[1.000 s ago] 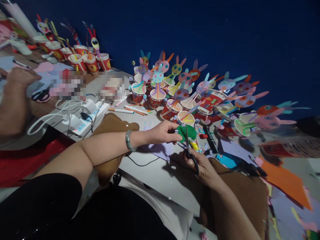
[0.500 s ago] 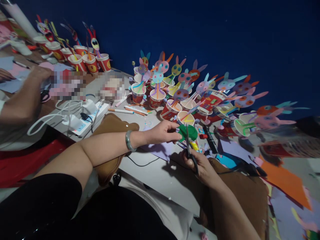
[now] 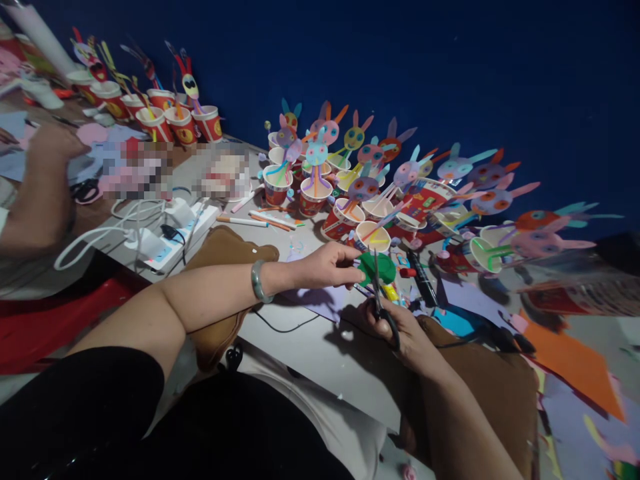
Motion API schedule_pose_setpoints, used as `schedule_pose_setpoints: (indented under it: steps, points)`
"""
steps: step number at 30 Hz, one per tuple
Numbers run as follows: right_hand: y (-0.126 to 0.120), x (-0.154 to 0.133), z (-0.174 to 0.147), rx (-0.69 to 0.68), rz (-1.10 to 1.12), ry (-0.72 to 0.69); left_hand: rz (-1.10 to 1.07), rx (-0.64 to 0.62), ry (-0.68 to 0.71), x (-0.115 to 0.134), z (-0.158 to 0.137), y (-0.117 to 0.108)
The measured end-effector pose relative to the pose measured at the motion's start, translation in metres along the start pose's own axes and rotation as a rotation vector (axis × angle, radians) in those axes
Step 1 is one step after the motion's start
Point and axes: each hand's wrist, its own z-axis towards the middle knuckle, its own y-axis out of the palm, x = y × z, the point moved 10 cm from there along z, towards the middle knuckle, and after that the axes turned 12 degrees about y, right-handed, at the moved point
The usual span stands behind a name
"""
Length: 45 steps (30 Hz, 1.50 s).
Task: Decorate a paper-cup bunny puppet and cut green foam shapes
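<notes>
My left hand (image 3: pixel 325 265) pinches a round green paper piece (image 3: pixel 381 265) above the table, a green bangle (image 3: pixel 257 281) on its wrist. My right hand (image 3: pixel 400 331) grips black scissors (image 3: pixel 379 297) whose blades point up into the green piece. Beneath the hands lie a purple sheet (image 3: pixel 320 298), a black marker (image 3: pixel 421 279) and small scraps.
Several red paper cups with coloured paper rabbits (image 3: pixel 360 187) crowd the table behind my hands, more cups (image 3: pixel 165 120) stand far left. A white power strip with cables (image 3: pixel 160 243), a brown bag (image 3: pixel 225 250), orange paper (image 3: pixel 575 363). Another person's arm (image 3: pixel 40 187) is at left.
The scissors and green piece shifted very slightly. The other person's hand at far left moved about over the papers there.
</notes>
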Motion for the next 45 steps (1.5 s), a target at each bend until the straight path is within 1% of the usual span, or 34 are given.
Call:
schedule_pose_setpoints:
  steps: [9,16,24,29,40,45]
  points:
    - [-0.0034,-0.0004,0.0006,0.013,-0.014,0.013,-0.045,-0.002,0.015,0.0034,0.0009,0.0016]
    - [-0.0066,-0.0012,0.0004,0.027,-0.028,0.028,-0.034,0.008,0.02,0.0018,0.0013,-0.0004]
    - [-0.006,-0.0007,0.0004,0.019,-0.009,0.038,-0.032,0.018,-0.011,0.001,0.001,-0.0011]
    - [-0.0057,0.0003,0.0002,0.019,-0.002,0.037,-0.018,0.036,0.016,0.0033,0.0018,-0.0035]
    - [-0.0025,0.0046,0.0009,-0.015,-0.016,0.041,0.047,-0.003,-0.003,-0.0001,0.0004,-0.0026]
    - [-0.006,0.0055,0.0001,-0.001,-0.022,0.06,0.035,-0.01,0.008,0.0012,0.0006,-0.0017]
